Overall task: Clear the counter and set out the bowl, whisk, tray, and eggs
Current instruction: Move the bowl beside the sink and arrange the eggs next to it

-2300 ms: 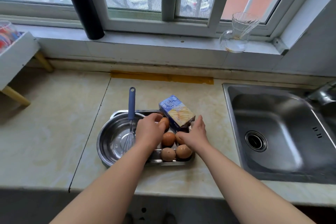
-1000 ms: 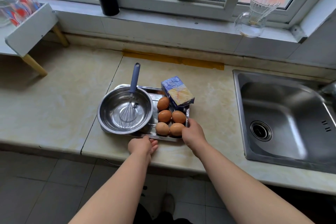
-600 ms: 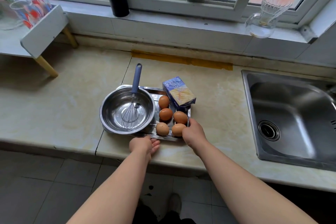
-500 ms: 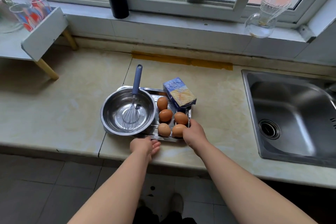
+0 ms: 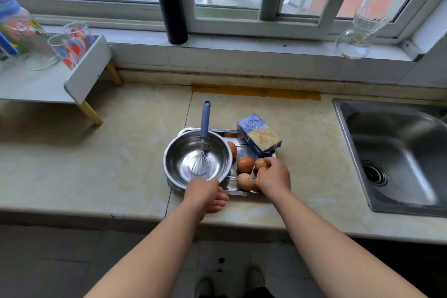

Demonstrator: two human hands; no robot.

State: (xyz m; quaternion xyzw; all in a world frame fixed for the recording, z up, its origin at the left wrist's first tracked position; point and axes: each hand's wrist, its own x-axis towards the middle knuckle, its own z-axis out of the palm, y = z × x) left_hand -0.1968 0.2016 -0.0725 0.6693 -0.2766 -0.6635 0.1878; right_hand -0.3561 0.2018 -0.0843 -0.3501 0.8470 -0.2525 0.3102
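A steel bowl (image 5: 183, 162) sits on the left part of a steel tray (image 5: 242, 192) on the counter. Inside the bowl leans a whisk (image 5: 205, 123) with a blue handle. Several brown eggs (image 5: 245, 164) lie on the right part of the tray, and a blue carton (image 5: 258, 134) rests at its far right corner. My left hand (image 5: 205, 195) grips the bowl's near rim. My right hand (image 5: 274, 176) reaches over the eggs, its fingers closed around the egg in the right row (image 5: 260, 163).
A steel sink (image 5: 396, 157) is set into the counter at the right. A white shelf (image 5: 84, 68) with printed glasses stands at the left. On the window sill are a glass pitcher (image 5: 358, 36) and a black pipe (image 5: 170, 0).
My left hand has moved from the tray's front edge to the bowl's near rim. My right hand has left the tray's right corner and closed on an egg.
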